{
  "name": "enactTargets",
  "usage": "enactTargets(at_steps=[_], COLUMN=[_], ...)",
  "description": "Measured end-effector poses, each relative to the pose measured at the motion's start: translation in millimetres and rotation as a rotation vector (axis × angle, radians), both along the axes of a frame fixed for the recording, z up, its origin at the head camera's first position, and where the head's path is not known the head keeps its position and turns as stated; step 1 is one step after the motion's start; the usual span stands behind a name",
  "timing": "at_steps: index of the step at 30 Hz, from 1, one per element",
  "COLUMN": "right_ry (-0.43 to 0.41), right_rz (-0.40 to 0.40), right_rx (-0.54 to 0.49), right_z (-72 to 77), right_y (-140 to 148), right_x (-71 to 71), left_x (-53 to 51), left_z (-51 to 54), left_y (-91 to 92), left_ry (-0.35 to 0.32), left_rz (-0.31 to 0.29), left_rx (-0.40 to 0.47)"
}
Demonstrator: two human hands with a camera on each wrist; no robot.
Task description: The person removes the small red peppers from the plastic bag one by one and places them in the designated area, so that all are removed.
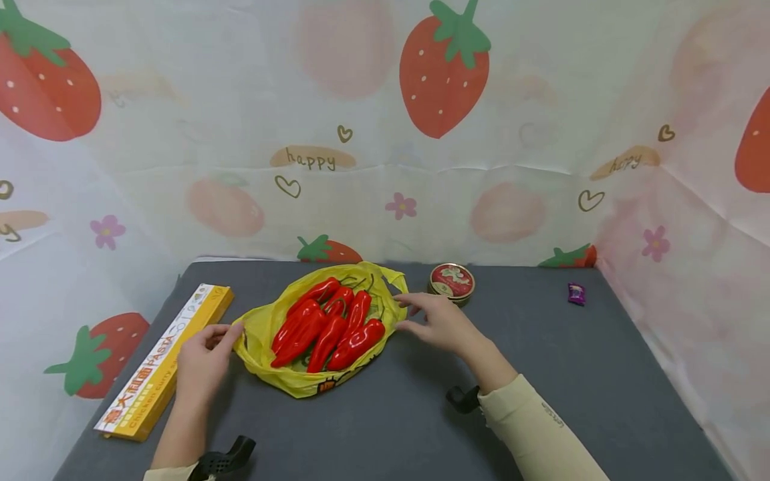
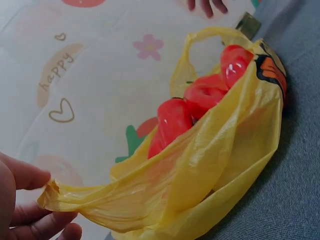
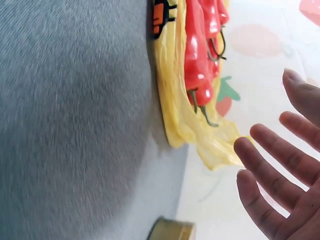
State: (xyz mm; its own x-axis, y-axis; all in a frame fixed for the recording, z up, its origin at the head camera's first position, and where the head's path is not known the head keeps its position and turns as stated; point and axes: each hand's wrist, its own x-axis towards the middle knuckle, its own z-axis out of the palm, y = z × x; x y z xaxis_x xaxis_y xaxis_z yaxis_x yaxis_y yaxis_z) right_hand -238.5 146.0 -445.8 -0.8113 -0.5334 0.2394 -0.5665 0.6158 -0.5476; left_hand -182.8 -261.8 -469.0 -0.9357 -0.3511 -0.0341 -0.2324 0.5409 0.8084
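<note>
Red chili peppers [image 1: 357, 344] with green stems lie piled in an open yellow plastic bag [image 1: 254, 329] on the dark grey table. My left hand [image 1: 201, 364] pinches the handle at the bag's left side. In the left wrist view, that handle is drawn out taut from the bag [image 2: 220, 165] between thumb and fingers. At the bag's right edge is my right hand [image 1: 438, 324], its fingers spread and relaxed. The right wrist view shows this hand [image 3: 282, 182] with its fingertips by the loose right handle [image 3: 217, 147]; whether they touch cannot be told.
A yellow and white pasta box [image 1: 165, 364] lies slanted at the table's left edge, beside my left forearm. A round red-lidded tin [image 1: 452, 283] stands behind my right hand. A small purple wrapped candy [image 1: 576, 294] lies at the far right. Strawberry-printed cloth [image 1: 373, 120] hangs behind the table.
</note>
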Motion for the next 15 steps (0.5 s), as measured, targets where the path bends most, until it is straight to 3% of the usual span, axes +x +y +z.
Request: enactTargets(at_steps=[8,15], right_ry=[-0.14,-0.204], right_rz=[-0.037,-0.166], right_rx=[-0.058,-0.072], right_z=[-15.0,-32.6], right_y=[-20.0,-39.1], right_x=[-9.6,-14.1], left_x=[-1.3,1.1], left_z=[-0.1,2.0], left_y=[0.3,3.3], left_ry=[0.013,0.029], left_rz=[-0.019,-0.024], left_rx=[0.035,0.046])
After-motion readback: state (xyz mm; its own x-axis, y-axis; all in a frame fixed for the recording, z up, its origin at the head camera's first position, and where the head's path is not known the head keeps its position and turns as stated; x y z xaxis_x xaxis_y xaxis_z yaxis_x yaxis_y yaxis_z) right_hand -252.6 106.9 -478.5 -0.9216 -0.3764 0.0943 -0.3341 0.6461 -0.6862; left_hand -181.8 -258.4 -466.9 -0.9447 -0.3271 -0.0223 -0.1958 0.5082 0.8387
